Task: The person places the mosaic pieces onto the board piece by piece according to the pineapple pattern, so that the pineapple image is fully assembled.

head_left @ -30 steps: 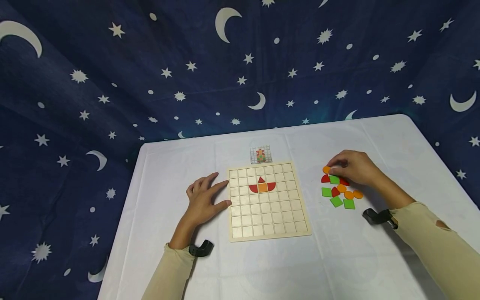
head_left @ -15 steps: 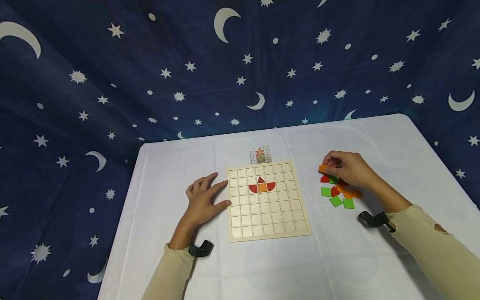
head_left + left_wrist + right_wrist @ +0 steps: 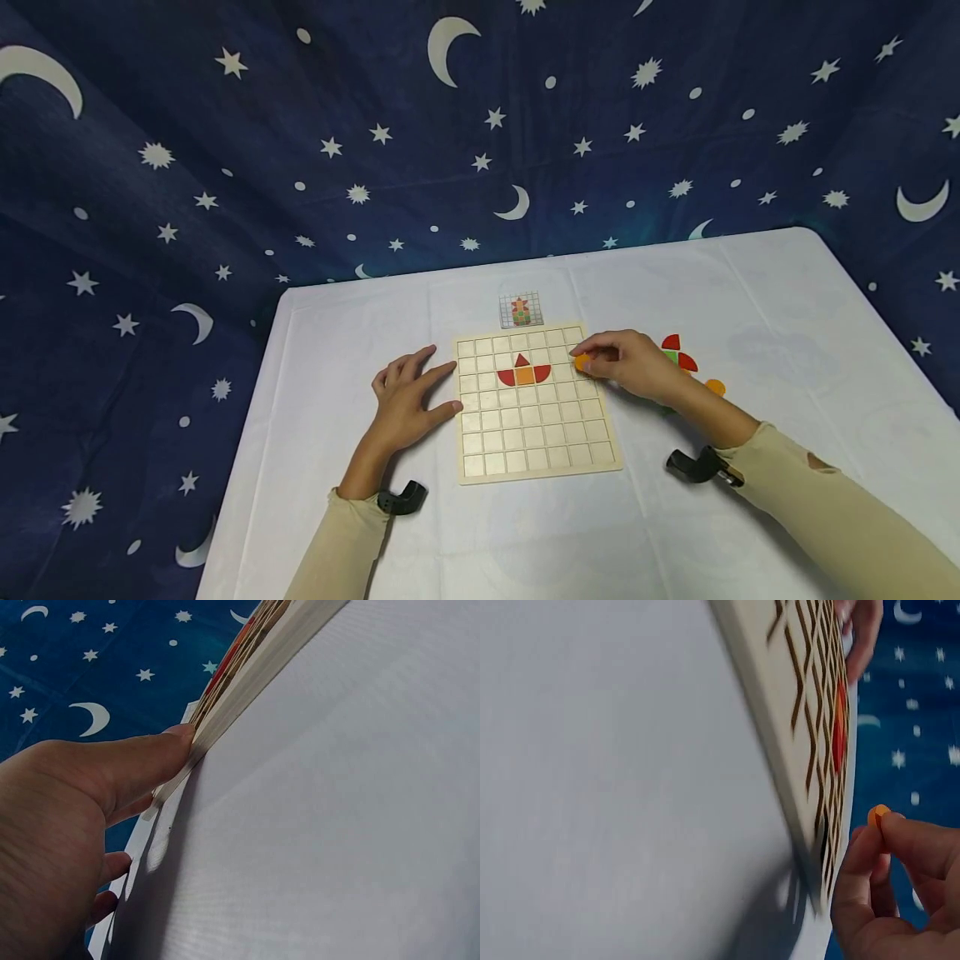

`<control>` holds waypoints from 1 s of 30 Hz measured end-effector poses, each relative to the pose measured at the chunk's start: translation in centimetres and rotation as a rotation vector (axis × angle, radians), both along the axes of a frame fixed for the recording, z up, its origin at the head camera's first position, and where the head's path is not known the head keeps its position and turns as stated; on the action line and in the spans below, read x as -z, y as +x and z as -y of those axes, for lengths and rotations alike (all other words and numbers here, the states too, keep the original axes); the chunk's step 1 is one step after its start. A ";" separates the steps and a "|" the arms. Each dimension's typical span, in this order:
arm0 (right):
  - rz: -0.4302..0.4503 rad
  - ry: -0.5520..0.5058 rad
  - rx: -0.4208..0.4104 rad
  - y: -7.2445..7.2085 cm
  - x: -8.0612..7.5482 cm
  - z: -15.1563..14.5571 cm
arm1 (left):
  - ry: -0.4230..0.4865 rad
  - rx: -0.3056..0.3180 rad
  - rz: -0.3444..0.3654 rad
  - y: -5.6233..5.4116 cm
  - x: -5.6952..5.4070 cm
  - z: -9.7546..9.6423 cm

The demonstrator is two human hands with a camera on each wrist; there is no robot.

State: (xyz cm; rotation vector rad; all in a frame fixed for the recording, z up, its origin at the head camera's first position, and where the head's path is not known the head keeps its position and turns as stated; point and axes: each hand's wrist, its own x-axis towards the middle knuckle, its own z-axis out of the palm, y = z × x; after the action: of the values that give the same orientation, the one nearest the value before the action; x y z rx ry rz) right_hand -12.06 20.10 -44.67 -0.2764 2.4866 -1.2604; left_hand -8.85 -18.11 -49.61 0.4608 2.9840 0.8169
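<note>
A wooden grid board (image 3: pixel 540 433) lies on the table. On it, in the upper half, an orange square (image 3: pixel 524 375) has a red piece (image 3: pixel 506 377) to its left, another red piece (image 3: pixel 542 373) to its right and a red triangle (image 3: pixel 522 360) above. My left hand (image 3: pixel 405 404) rests at the board's left side, fingers spread, thumb and index fingertips touching the edge. Over the board's right edge, my right hand (image 3: pixel 630 364) pinches an orange round piece (image 3: pixel 581 362) between thumb and fingers; the right wrist view shows that orange piece (image 3: pixel 878 815) at the fingertips.
A small pattern card (image 3: pixel 521 310) lies just behind the board. Right of the board are loose pieces, partly hidden by my right arm: a red piece (image 3: pixel 671 342), another red piece (image 3: pixel 687 362), a green piece (image 3: pixel 670 356) and an orange disc (image 3: pixel 716 387).
My right hand has lifted the orange round piece from the loose pieces and carried it left to the board's right edge. The left hand stays in place.
</note>
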 end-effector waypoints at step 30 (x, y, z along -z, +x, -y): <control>-0.183 0.030 -0.120 1.3 1.4 7.7 | 0.004 0.006 0.000 0.0 0.1 0.1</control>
State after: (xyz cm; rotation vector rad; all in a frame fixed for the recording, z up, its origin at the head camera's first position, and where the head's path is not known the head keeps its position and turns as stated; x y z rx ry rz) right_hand -10.77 12.39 -46.10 -0.5475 2.5935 -1.1960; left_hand -8.88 -18.21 -49.69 0.4692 2.9806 0.8229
